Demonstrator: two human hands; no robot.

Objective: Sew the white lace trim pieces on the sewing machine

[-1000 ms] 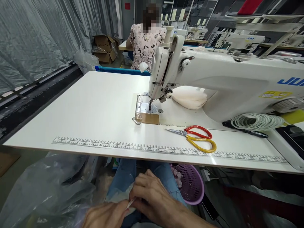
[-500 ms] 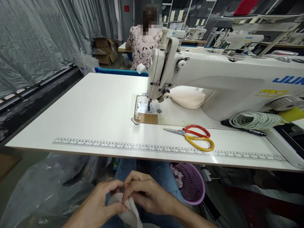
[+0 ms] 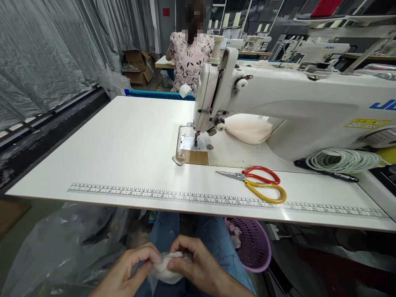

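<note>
Pale cloth [image 3: 168, 277] is held low over the lap, b/w both hands, below the table [image 3: 123, 142] front edge. R hand [image 3: 199, 266]: fingers grasping it, thumb pressed on top near the upper edge, the rest behind. L hand [image 3: 130, 266]: fingers bent in at the cloth's left edge, seemingly pinching it, tho blur hides the exact contact. Cloth looks bunched & rounded, w/ a thin, see-thru bit hanging under the L fingertips; can't tell if that's the same piece. Step in hand, as I judge it: working the cloth edge by hand, off the machine. Next move prob. calls for a firm R grip, w/ L fingers free to shift along the edge w/o snagging the thin bit. Sewing machine [image 3: 297, 88] is on the table, nothing under its presser foot [image 3: 196, 141] AFAICT; another cream cloth [image 3: 247, 131] lies behind, under the arm. Scissors [image 3: 245, 177] lie untouched near the front edge, blades pointing left, handles partly over the printed ruler [image 3: 154, 194]. Purple basket [image 3: 258, 251] w/ scraps is below, just beside the R leg.
</note>
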